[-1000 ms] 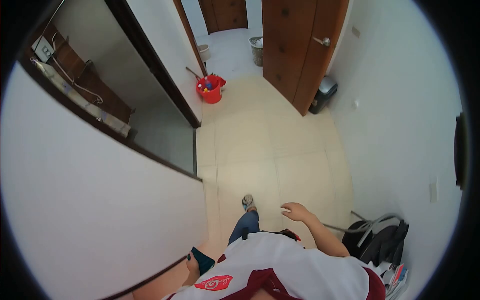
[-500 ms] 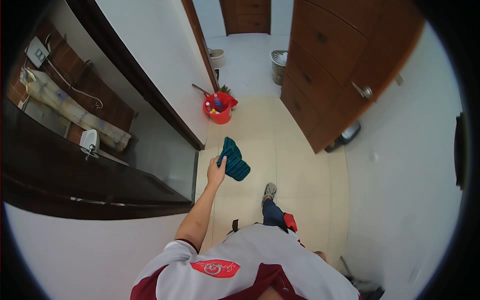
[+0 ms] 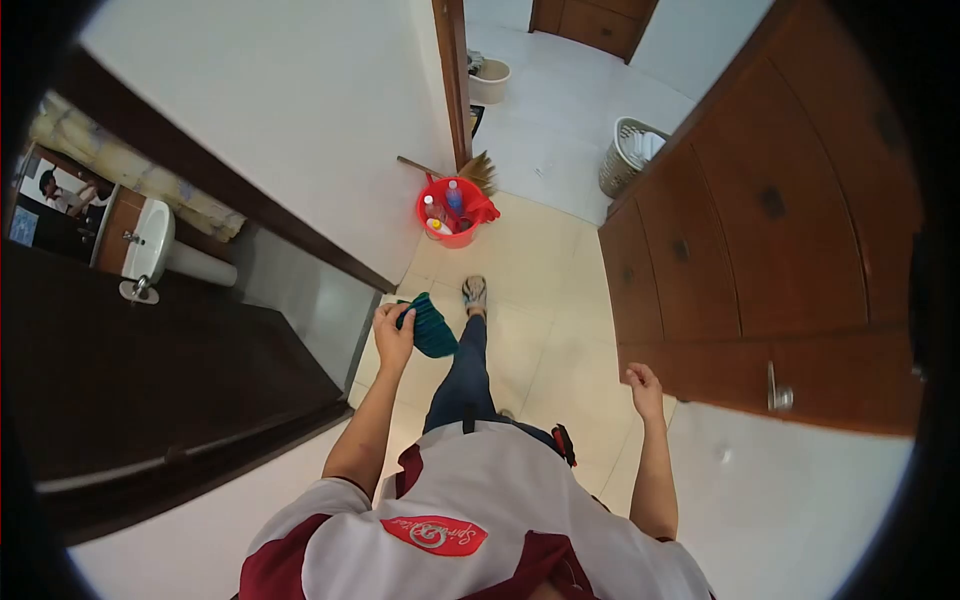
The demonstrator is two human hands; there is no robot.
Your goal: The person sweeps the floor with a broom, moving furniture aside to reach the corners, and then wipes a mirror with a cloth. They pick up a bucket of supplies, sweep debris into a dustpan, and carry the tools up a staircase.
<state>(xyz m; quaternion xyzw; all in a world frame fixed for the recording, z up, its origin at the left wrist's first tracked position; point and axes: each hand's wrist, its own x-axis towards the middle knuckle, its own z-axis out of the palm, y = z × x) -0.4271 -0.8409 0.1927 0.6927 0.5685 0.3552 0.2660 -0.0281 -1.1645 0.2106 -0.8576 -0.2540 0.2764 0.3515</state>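
Observation:
A folded dark teal striped cloth (image 3: 430, 328) hangs from my left hand (image 3: 395, 335), pinched between thumb and fingers over the floor by the dark doorway. My right hand (image 3: 645, 388) is raised on the other side, close to the edge of the brown wooden door (image 3: 720, 270) in this view. Its fingers are loosely curled, and nothing shows in them. Ahead on the tiles stands a red bucket (image 3: 450, 238) holding several bottles (image 3: 455, 197) and a red cloth (image 3: 484, 208).
A straw broom (image 3: 480, 172) lies behind the bucket by the door frame. Beyond the doorway stand a laundry basket (image 3: 618, 165) and a beige bin (image 3: 492, 83). On the left, a dark door (image 3: 150, 380) opens onto a bathroom with a white sink (image 3: 150, 240).
I have stepped forward, so the bucket and wooden door appear nearer. My right hand has come up into view. The cloth stays in my left hand.

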